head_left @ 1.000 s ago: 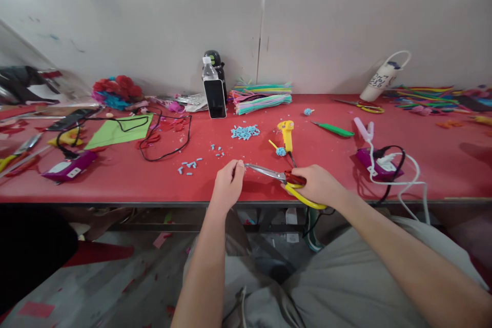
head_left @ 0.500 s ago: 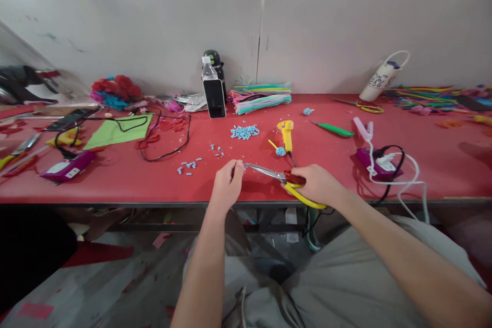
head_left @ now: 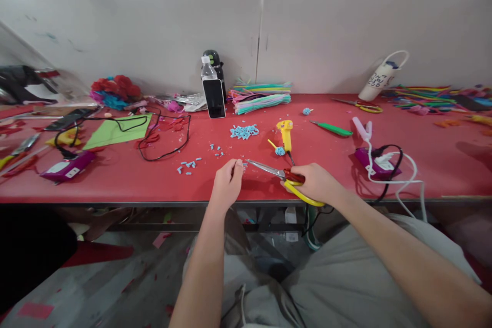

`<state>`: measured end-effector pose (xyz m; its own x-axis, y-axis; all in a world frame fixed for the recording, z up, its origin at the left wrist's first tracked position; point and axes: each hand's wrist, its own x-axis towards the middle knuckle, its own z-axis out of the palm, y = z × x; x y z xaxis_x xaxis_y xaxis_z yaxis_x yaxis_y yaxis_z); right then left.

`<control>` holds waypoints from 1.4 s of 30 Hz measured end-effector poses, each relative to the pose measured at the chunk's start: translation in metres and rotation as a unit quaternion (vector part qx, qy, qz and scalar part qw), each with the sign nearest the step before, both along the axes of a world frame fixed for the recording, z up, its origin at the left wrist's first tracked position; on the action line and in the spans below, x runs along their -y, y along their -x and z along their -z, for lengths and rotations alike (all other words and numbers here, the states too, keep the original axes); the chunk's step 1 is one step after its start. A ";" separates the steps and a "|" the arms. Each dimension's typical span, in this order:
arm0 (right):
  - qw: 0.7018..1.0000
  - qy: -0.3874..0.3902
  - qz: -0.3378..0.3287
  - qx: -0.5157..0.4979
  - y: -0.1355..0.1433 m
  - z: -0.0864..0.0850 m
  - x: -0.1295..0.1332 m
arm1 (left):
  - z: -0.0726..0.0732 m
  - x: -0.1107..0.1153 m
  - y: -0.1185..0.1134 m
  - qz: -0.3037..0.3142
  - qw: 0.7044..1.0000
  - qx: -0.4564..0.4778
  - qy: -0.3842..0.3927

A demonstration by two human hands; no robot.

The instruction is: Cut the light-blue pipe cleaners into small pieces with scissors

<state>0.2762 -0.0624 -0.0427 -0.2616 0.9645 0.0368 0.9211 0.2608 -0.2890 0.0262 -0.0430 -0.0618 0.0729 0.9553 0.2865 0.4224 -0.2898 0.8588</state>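
My right hand (head_left: pixel 313 183) is wrapped round the handles of scissors (head_left: pixel 269 169) with yellow and red grips. The blades point left, their tips just beside the fingertips of my left hand (head_left: pixel 228 182). That hand is closed in a pinch; what it holds is too small to make out. Beyond the hands lies a pile of short light blue pieces (head_left: pixel 244 131), with more loose pieces (head_left: pixel 189 165) to the left. A yellow glue gun (head_left: pixel 286 136) rests on the red table (head_left: pixel 215 188), a blue ball on a yellow stem (head_left: pixel 280 151) next to it.
A phone (head_left: pixel 214 98) leans against bottles at the back, beside bundled pipe cleaners (head_left: pixel 263 102). A green-handled tool (head_left: pixel 332 128), second scissors (head_left: pixel 363 106) and a purple power strip (head_left: pixel 378 164) with cables lie right. Green paper (head_left: pixel 115 130) and a black cable lie left.
The scissors' tips have shifted slightly right and up, a little away from my left fingertips. My left hand has hardly moved.
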 end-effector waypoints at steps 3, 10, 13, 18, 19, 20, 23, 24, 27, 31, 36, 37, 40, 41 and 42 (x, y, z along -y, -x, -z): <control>1.000 0.002 -0.012 -0.011 0.000 -0.002 0.001 | -0.001 0.001 0.000 0.000 1.000 -0.018 -0.003; 1.000 0.012 -0.016 0.000 0.000 -0.002 0.000 | -0.001 0.002 0.001 -0.003 0.999 -0.034 -0.003; 1.000 0.012 -0.016 0.007 -0.001 -0.001 -0.001 | -0.001 0.002 0.001 0.000 0.999 -0.046 -0.005; 1.000 0.012 -0.010 0.022 0.000 0.000 -0.003 | -0.001 0.002 0.001 -0.005 0.998 -0.056 -0.009; 1.000 0.012 -0.008 0.024 0.000 0.000 -0.003 | -0.001 0.002 0.001 -0.006 0.999 -0.053 -0.009; 1.000 0.011 -0.006 0.022 0.000 0.000 -0.002 | -0.001 0.002 0.001 -0.008 0.999 -0.050 -0.010; 1.000 0.010 -0.004 0.002 0.000 -0.002 -0.001 | -0.001 0.002 0.001 -0.016 0.999 -0.044 -0.015; 1.000 0.010 -0.004 -0.005 0.001 -0.003 -0.001 | -0.001 0.003 0.001 -0.018 0.999 -0.043 -0.016; 1.000 0.010 -0.008 -0.005 0.000 -0.004 0.000 | -0.002 0.003 0.001 -0.020 0.999 -0.039 -0.018; 1.000 0.004 -0.017 0.008 0.000 -0.003 -0.001 | -0.002 0.004 0.001 -0.016 0.999 -0.028 -0.018; 1.000 0.010 -0.026 0.010 0.000 -0.002 -0.001 | -0.002 0.003 0.002 -0.011 0.999 -0.025 -0.020; 1.000 0.009 -0.027 0.011 0.000 -0.002 -0.001 | -0.002 0.003 0.002 -0.010 0.999 -0.026 -0.022; 1.000 0.009 -0.027 0.011 0.000 -0.001 -0.002 | -0.002 0.003 0.002 -0.009 0.999 -0.026 -0.025; 1.000 0.010 -0.026 0.010 0.000 -0.001 -0.002 | -0.002 0.003 0.002 -0.009 0.999 -0.026 -0.024; 1.000 0.013 -0.026 0.009 0.000 -0.001 -0.002 | -0.003 0.004 0.002 -0.009 0.999 -0.026 -0.023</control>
